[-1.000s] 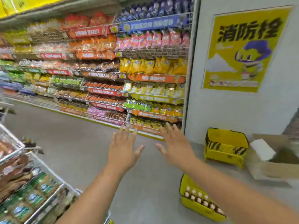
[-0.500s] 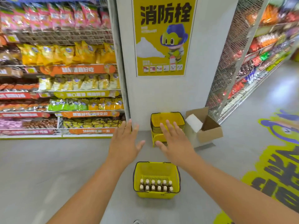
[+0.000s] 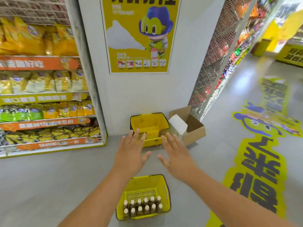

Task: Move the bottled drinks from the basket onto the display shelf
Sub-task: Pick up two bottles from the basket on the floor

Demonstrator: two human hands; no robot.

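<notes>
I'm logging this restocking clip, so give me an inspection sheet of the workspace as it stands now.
Surface: grey floor, big yellow decal at right.
Job's things: yellow basket on floor, bottles upright in two rows at its near end.
Clutter: stack of empty baskets and open cardboard box by the wall.
Grippers: left hand, right hand, both open, empty.
Cables: nothing seen.
Surroundings: snack shelves left, poster ahead.

White-capped brown bottled drinks (image 3: 142, 206) are standing upright in two rows at the near end of a yellow basket (image 3: 161, 185) sitting on the floor.
</notes>
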